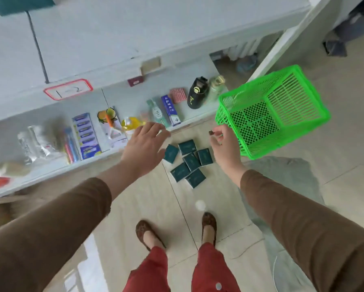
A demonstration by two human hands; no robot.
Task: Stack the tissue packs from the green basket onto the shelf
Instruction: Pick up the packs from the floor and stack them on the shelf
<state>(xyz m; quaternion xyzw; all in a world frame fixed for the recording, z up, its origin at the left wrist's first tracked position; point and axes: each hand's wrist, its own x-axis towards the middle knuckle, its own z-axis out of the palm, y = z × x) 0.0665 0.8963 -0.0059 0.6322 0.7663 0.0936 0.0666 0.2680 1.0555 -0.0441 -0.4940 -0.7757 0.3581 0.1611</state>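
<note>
- Brown long sleeves (56,224) fill the near foreground on both sides, above red trousers (181,270) and two patterned brown slippers (144,230) standing on pale floor tiles (134,207).
- Left hand (144,147) reaches forward with fingers spread and relaxed, grasping nothing, hovering above the near edge of the lowest shelf.
- Right hand (225,144) grips the near rim of a bright green plastic lattice basket (271,110), which is tipped on its side in the air with its opening facing left and down; no packs are visible inside it.
- A small dark object sits at the right hand's fingertips; what it is cannot be told.
- Seven or so small dark-teal tissue packs (187,160) lie scattered on the floor between the two hands, some overlapping, just in front of the shelf.
- White low shelf (50,165) runs across the far left, holding toothbrushes (71,146), a blue blister card (86,135), a yellow bottle (131,123), toothpaste boxes (170,110), and a black flask (197,92) further right.
- Progress, as a judgement: the basket looks emptied onto the floor, but no teal packs appear on the shelf, so the stacking itself has not begun; every pack remains to be gathered and placed.
</note>
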